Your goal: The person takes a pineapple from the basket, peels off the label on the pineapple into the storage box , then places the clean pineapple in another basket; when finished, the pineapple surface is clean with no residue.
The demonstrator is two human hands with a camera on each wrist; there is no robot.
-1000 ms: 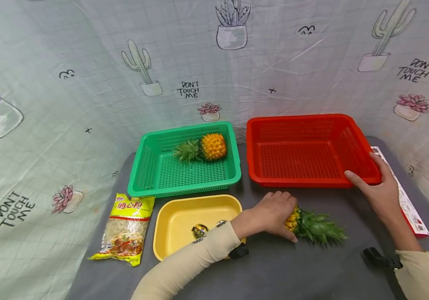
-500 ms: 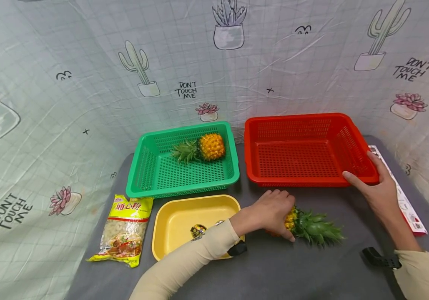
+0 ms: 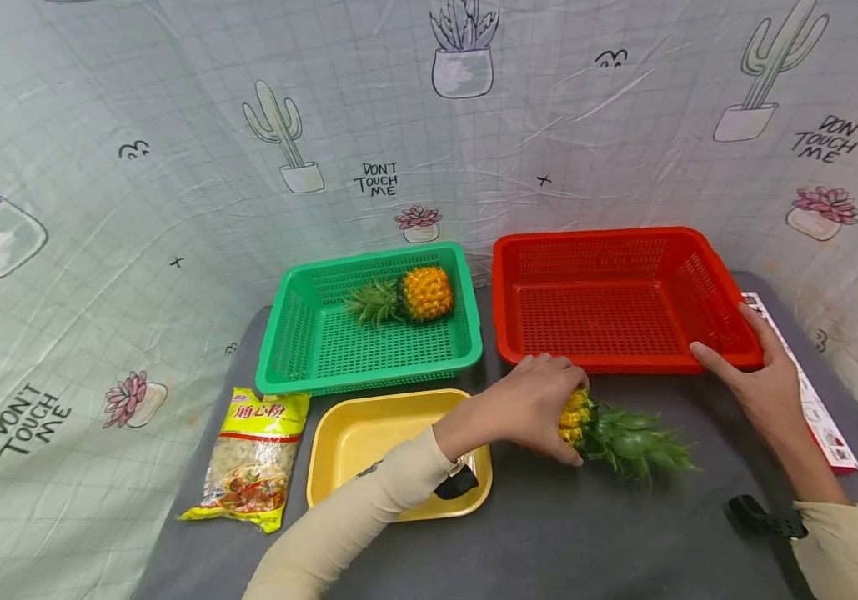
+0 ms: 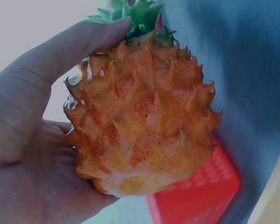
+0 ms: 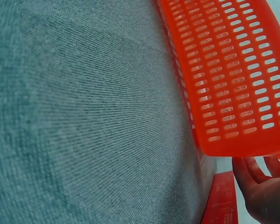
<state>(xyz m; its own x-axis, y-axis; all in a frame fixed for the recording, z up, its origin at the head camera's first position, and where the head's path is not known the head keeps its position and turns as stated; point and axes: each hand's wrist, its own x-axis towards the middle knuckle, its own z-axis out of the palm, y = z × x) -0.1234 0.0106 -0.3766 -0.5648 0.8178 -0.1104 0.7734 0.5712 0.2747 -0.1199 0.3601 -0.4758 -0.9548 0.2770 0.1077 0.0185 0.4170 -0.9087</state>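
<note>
My left hand grips a small orange pineapple by its body, with the green crown pointing right. In the left wrist view the thumb lies along the fruit near the crown, and the spiky pineapple fills the middle. Part of its body is hidden under the hand in the head view. At the near right corner of a red plastic basket, my right hand holds the rim, thumb at the front and fingers on the outer side. The right wrist view has its fingers curled at the basket corner.
A green basket at back left holds another pineapple. Left of my forearm are a shallow yellow tray and a bag of pasta. A red-and-white flat box lies beyond my right hand. Printed cloth hangs behind.
My left hand has moved slightly away from me and left with the pineapple, closer to the red basket's front rim. The right hand stays on the basket corner.
</note>
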